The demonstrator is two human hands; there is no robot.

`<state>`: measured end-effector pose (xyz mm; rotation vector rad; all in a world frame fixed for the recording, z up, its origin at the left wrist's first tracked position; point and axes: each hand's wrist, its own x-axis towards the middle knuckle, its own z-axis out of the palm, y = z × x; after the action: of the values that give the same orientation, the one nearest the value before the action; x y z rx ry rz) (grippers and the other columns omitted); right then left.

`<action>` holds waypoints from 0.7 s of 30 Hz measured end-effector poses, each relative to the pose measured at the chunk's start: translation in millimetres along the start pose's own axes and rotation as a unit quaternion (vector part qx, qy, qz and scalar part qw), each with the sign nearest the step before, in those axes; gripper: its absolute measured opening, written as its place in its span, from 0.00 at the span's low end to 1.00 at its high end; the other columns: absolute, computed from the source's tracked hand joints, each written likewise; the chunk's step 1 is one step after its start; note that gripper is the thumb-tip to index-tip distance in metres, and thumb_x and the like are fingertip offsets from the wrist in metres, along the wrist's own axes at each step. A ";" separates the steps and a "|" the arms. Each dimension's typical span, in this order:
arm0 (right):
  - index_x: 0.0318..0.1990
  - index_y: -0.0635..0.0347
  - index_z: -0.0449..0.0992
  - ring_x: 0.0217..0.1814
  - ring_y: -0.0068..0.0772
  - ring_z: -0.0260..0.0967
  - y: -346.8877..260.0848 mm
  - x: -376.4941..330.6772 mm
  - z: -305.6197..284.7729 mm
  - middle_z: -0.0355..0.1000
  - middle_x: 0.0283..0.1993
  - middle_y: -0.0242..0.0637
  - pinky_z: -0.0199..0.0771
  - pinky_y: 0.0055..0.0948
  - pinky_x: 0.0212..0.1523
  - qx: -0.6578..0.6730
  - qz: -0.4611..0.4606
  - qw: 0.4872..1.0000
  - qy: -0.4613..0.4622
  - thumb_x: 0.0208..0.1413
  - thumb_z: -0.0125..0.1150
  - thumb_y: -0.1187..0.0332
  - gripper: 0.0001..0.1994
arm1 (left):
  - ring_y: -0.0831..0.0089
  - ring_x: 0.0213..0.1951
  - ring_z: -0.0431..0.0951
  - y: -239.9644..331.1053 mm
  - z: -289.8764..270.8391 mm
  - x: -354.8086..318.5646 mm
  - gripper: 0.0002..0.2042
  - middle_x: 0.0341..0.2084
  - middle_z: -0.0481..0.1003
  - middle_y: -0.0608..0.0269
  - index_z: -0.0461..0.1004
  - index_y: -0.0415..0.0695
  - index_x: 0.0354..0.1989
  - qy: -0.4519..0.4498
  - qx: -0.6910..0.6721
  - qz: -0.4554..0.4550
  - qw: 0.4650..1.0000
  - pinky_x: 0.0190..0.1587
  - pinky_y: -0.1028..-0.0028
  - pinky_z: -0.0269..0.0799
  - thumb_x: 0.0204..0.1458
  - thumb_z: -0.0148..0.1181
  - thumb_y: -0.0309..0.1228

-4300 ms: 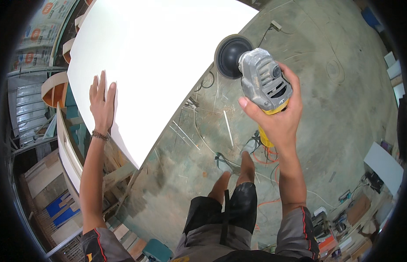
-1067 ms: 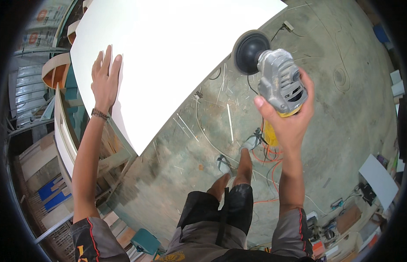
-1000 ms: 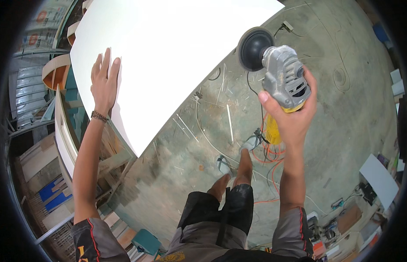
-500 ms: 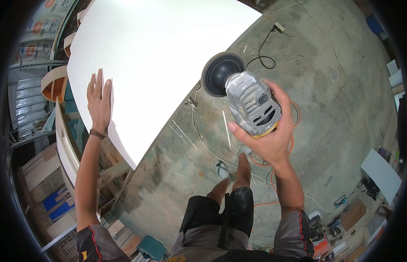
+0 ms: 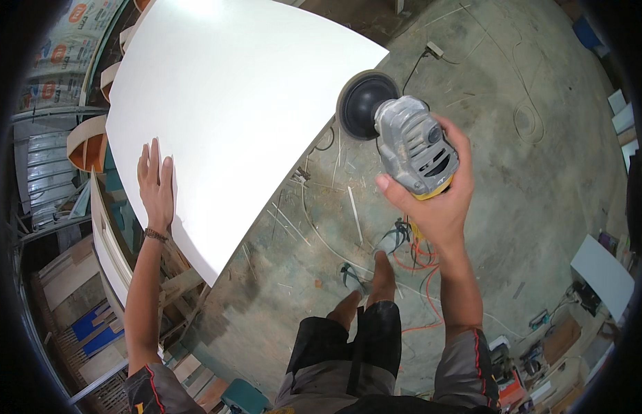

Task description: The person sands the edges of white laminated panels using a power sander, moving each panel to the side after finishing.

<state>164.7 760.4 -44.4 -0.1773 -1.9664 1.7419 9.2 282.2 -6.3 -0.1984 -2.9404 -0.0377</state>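
— Where are the hands relative to the white panel (image 5: 245, 117)?
— The left hand (image 5: 157, 181) lies open and flat on its near edge. The right hand (image 5: 438, 200) grips a grey sander (image 5: 410, 141), its black disc (image 5: 362, 103) just off the panel's right edge.
— Any packaging?
— Beyond the panel's far left corner, silvery sheeting (image 5: 62, 41) with red round labels.

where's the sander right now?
In the head view, upper centre-right: the grey sander is gripped in the right hand, its black disc at the right edge of the white panel, above the concrete floor.
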 end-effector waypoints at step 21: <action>0.63 0.67 0.65 0.55 0.33 0.72 9.2 31.6 -37.5 0.71 0.56 0.43 0.72 0.31 0.57 0.016 0.104 0.991 0.077 0.39 0.83 0.67 0.42 | 0.55 0.76 0.51 -5.0 9.9 5.0 0.31 0.76 0.54 0.56 0.58 0.61 0.76 -0.001 -0.009 -0.009 1.000 0.76 0.49 0.48 0.69 0.39 0.58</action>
<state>152.1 808.6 -42.4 -0.5067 -1.8620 1.8285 1.7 278.3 -15.0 -0.1755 -2.9452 -0.0662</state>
